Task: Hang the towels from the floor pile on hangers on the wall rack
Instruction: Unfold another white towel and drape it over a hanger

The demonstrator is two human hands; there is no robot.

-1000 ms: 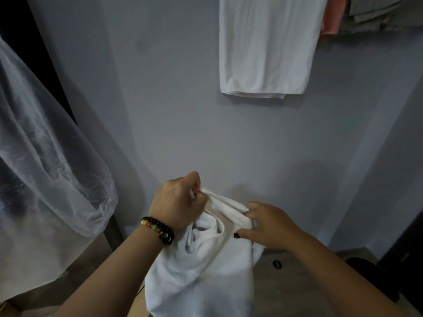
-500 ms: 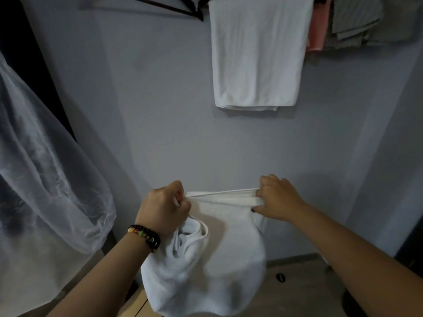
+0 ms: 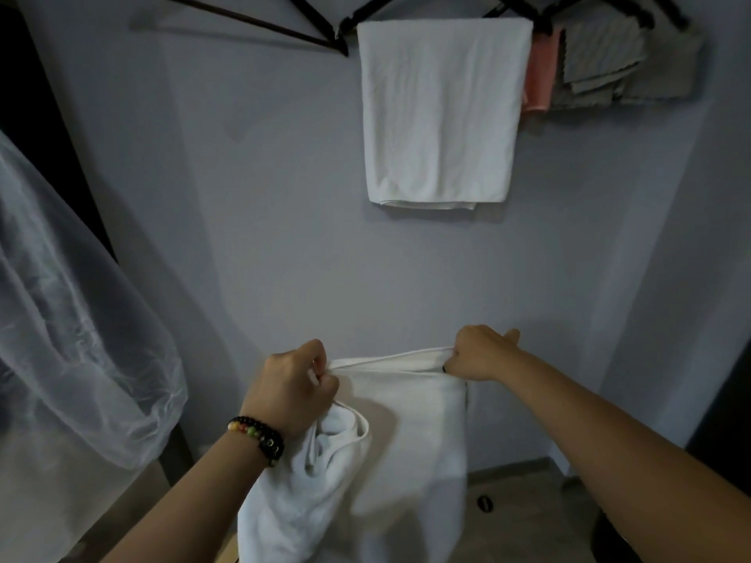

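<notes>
Left hand [image 3: 290,384] and right hand [image 3: 479,355] each pinch the white towel [image 3: 406,440] top edge; the rest hangs below both grips. Risk: bunched left side slips, hanging crooked.

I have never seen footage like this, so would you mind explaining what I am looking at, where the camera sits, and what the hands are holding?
There is no machine here: a person wears one wide-angle camera on the head, looking forward and down at their own bare hands. The left hand, with a beaded bracelet at the wrist, and the right hand each pinch the top edge of a white towel, stretching it between them while the rest hangs down. Above, on the wall rack, another white towel already hangs, beside a pink cloth and grey cloths. A translucent plastic cover hangs at the left.
</notes>
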